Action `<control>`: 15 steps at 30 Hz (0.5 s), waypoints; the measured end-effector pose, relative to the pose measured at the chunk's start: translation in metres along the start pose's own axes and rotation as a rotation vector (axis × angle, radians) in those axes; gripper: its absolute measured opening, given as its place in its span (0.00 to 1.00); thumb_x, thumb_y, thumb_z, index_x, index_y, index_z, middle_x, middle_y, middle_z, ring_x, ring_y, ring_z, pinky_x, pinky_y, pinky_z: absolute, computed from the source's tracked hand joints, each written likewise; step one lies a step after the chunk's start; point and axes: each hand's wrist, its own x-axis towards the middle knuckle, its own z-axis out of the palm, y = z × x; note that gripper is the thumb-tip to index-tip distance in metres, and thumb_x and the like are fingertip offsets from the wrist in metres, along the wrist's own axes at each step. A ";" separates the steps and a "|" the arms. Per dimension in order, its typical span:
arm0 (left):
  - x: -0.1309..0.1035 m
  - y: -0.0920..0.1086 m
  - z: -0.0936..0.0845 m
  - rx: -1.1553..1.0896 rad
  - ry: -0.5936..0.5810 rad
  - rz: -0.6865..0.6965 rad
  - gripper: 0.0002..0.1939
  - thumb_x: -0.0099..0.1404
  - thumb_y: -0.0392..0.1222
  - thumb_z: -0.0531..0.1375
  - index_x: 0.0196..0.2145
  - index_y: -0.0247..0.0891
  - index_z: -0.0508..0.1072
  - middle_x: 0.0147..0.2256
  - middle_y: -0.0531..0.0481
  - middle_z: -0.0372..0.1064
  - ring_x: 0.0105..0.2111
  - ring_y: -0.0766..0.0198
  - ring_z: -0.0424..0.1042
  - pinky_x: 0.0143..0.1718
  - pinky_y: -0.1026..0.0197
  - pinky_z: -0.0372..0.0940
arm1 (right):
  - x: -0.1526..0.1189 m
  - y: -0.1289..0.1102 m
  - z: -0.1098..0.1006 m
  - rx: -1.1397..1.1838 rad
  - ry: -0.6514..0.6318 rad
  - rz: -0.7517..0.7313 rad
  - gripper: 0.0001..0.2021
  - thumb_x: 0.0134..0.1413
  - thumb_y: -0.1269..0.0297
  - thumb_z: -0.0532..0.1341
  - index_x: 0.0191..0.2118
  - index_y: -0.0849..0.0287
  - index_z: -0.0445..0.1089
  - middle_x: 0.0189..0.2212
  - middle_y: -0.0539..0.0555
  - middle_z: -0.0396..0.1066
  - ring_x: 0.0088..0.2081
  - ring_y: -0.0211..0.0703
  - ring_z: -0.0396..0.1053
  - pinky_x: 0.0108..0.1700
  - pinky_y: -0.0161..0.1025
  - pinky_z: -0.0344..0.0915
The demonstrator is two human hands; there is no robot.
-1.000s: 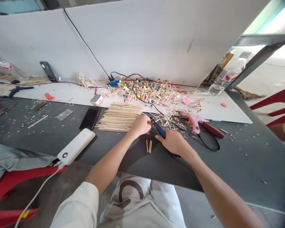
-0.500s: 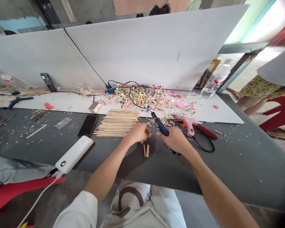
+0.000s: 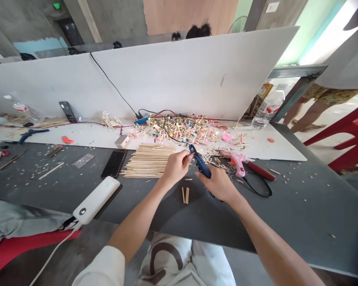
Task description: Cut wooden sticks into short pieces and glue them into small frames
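My right hand (image 3: pixel 219 182) is wrapped around dark blue pliers (image 3: pixel 202 165), their head pointing away from me and to the left. My left hand (image 3: pixel 179 165) is closed in a pinch right beside the pliers' head; what its fingertips hold, if anything, is too small to make out. Below the hands, several short cut sticks (image 3: pixel 186 195) stand out on the dark tabletop, and one short stick piece (image 3: pixel 188 179) lies crosswise above them. Left of my left hand is a neat pile of long thin wooden sticks (image 3: pixel 147 161).
Behind the hands spreads a heap of sticks with coloured balls (image 3: pixel 181 128), against a white board (image 3: pixel 167 75). A pink glue gun (image 3: pixel 237 161) and a red-handled tool (image 3: pixel 260 171) lie to the right. A phone (image 3: pixel 113 163) and a white power bank (image 3: pixel 97 200) are leftward.
My left hand has risen from the tabletop to the pliers' head, leaving a short stick piece lying crosswise. My right hand keeps its hold on the pliers. The camera view has tilted up slightly.
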 end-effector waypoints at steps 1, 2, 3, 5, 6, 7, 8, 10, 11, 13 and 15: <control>-0.001 0.001 0.001 0.016 0.028 0.032 0.15 0.72 0.44 0.50 0.29 0.37 0.67 0.21 0.53 0.64 0.21 0.68 0.62 0.26 0.66 0.53 | -0.001 0.000 0.001 -0.004 0.019 -0.011 0.13 0.58 0.54 0.57 0.27 0.56 0.61 0.20 0.50 0.66 0.23 0.39 0.62 0.28 0.35 0.50; -0.001 0.001 0.001 0.024 0.046 0.054 0.15 0.73 0.44 0.49 0.29 0.37 0.66 0.22 0.53 0.64 0.21 0.68 0.62 0.26 0.66 0.53 | -0.001 -0.001 0.002 -0.012 0.039 -0.024 0.13 0.58 0.55 0.57 0.27 0.56 0.61 0.20 0.49 0.65 0.23 0.39 0.60 0.28 0.35 0.50; -0.002 0.002 0.001 0.019 0.056 0.062 0.15 0.73 0.44 0.49 0.29 0.37 0.65 0.22 0.53 0.64 0.21 0.68 0.62 0.26 0.66 0.53 | -0.002 -0.001 0.003 -0.020 0.058 -0.038 0.13 0.58 0.55 0.57 0.27 0.56 0.61 0.19 0.48 0.63 0.23 0.39 0.59 0.28 0.35 0.49; -0.004 0.004 0.001 -0.033 0.052 0.024 0.17 0.73 0.45 0.48 0.27 0.38 0.64 0.20 0.53 0.62 0.20 0.69 0.62 0.25 0.67 0.53 | -0.004 -0.003 0.004 -0.020 0.083 -0.062 0.12 0.58 0.55 0.57 0.28 0.56 0.61 0.19 0.47 0.62 0.23 0.38 0.57 0.28 0.35 0.49; -0.005 0.005 0.001 -0.081 0.041 -0.014 0.18 0.74 0.47 0.48 0.27 0.38 0.63 0.19 0.54 0.61 0.19 0.69 0.62 0.24 0.67 0.53 | -0.005 -0.004 0.005 -0.010 0.089 -0.072 0.11 0.58 0.56 0.57 0.28 0.56 0.61 0.19 0.47 0.62 0.23 0.38 0.56 0.28 0.35 0.49; -0.005 0.007 0.000 -0.138 0.028 -0.056 0.19 0.74 0.48 0.48 0.26 0.38 0.63 0.17 0.55 0.61 0.18 0.69 0.62 0.23 0.67 0.53 | -0.005 -0.005 0.006 0.003 0.094 -0.080 0.11 0.57 0.56 0.57 0.29 0.56 0.62 0.20 0.47 0.62 0.23 0.37 0.56 0.28 0.35 0.49; -0.006 0.008 0.000 -0.197 0.015 -0.097 0.20 0.74 0.50 0.48 0.26 0.38 0.62 0.16 0.55 0.61 0.17 0.70 0.62 0.22 0.68 0.54 | -0.006 -0.006 0.006 0.018 0.097 -0.086 0.10 0.57 0.57 0.57 0.29 0.56 0.62 0.20 0.47 0.62 0.23 0.37 0.55 0.28 0.35 0.49; -0.006 0.010 -0.002 -0.293 -0.004 -0.158 0.22 0.73 0.52 0.48 0.25 0.38 0.62 0.15 0.56 0.61 0.15 0.70 0.62 0.20 0.68 0.54 | -0.008 -0.008 0.005 0.044 0.099 -0.093 0.10 0.57 0.57 0.57 0.30 0.56 0.62 0.20 0.46 0.62 0.23 0.37 0.55 0.28 0.34 0.49; -0.006 0.010 -0.003 -0.322 -0.006 -0.173 0.22 0.73 0.53 0.48 0.26 0.38 0.63 0.16 0.56 0.62 0.15 0.70 0.62 0.20 0.68 0.55 | -0.008 -0.009 0.004 0.056 0.095 -0.091 0.10 0.58 0.57 0.57 0.30 0.56 0.62 0.20 0.46 0.62 0.23 0.37 0.55 0.28 0.34 0.49; -0.005 0.010 -0.006 -0.345 0.002 -0.170 0.21 0.72 0.54 0.50 0.27 0.37 0.65 0.17 0.55 0.63 0.15 0.70 0.63 0.19 0.68 0.56 | -0.009 -0.010 0.002 0.077 0.085 -0.087 0.11 0.58 0.55 0.57 0.30 0.57 0.63 0.21 0.47 0.62 0.23 0.37 0.56 0.28 0.35 0.50; -0.004 0.009 -0.009 -0.342 0.020 -0.143 0.21 0.71 0.54 0.51 0.29 0.36 0.68 0.18 0.55 0.64 0.16 0.70 0.65 0.20 0.67 0.57 | -0.010 -0.011 0.001 0.085 0.083 -0.090 0.12 0.58 0.54 0.57 0.31 0.57 0.64 0.21 0.47 0.63 0.24 0.37 0.56 0.29 0.35 0.50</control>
